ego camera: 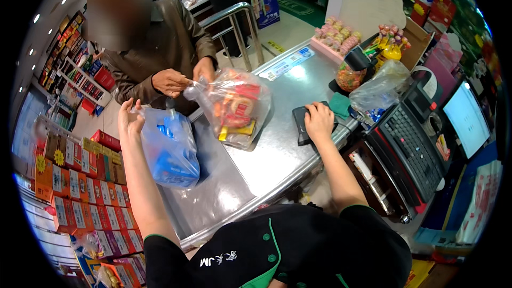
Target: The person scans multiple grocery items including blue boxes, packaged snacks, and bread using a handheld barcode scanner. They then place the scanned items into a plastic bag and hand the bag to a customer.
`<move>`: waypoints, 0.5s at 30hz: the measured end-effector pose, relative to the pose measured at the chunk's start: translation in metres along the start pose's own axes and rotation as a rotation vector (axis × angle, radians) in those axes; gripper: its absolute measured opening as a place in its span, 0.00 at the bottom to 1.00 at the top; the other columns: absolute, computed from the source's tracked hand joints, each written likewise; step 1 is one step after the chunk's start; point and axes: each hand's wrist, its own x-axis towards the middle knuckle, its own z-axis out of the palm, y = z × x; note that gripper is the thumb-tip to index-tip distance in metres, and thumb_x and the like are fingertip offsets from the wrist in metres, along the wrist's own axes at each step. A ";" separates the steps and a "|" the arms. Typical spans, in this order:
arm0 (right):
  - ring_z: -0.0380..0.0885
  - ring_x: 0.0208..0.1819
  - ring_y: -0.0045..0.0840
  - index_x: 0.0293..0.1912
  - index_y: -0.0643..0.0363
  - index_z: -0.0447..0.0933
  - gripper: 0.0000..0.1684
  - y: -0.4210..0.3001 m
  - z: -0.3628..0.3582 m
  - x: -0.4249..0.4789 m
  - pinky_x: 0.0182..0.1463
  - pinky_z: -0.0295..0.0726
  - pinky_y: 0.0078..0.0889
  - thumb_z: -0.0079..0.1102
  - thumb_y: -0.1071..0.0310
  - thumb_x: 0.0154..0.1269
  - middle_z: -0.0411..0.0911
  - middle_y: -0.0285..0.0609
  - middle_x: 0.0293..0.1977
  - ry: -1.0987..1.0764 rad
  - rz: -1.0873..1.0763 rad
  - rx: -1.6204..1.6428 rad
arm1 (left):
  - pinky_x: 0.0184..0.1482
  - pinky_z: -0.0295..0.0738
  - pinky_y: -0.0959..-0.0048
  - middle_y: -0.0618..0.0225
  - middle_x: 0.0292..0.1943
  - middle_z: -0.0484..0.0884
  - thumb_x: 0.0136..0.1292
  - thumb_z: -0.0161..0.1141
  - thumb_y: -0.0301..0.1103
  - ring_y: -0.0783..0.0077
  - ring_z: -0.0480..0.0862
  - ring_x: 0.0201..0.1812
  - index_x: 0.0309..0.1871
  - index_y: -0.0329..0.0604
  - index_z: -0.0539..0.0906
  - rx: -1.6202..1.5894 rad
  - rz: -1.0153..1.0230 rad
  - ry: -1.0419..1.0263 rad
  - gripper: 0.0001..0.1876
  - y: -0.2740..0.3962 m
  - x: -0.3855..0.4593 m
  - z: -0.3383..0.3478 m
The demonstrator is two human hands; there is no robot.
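Note:
My left hand [131, 119] is raised at the left, palm up and fingers apart, just above the edge of a translucent plastic bag [172, 156] with a blue package inside. I see nothing in its grasp. That bag stands in the recessed part of a metal checkout counter [276, 116]. My right hand [319, 122] lies on a black countertop device [301, 122]; whether it grips the device or only rests there is unclear. Between my hands is a clear plastic bag [240, 108] of red, orange and yellow packaged goods. The hands of a person opposite [172, 82] hold its top.
To the right stand a cash register keyboard [412, 140], a lit monitor [466, 118], a green cloth [339, 105] and a candy jar [350, 77]. Lollipops [338, 38] line the far counter end. Stacked boxes [88, 184] rise at left. A metal railing [236, 28] stands beyond the counter.

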 end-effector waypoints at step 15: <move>0.73 0.49 0.33 0.41 0.51 0.80 0.12 0.000 -0.001 -0.001 0.53 0.67 0.41 0.64 0.66 0.54 0.76 0.38 0.44 0.107 -0.004 0.065 | 0.35 0.76 0.79 0.67 0.33 0.81 0.57 0.64 0.32 0.72 0.80 0.30 0.42 0.46 0.77 0.021 -0.004 -0.002 0.11 0.003 0.077 -0.033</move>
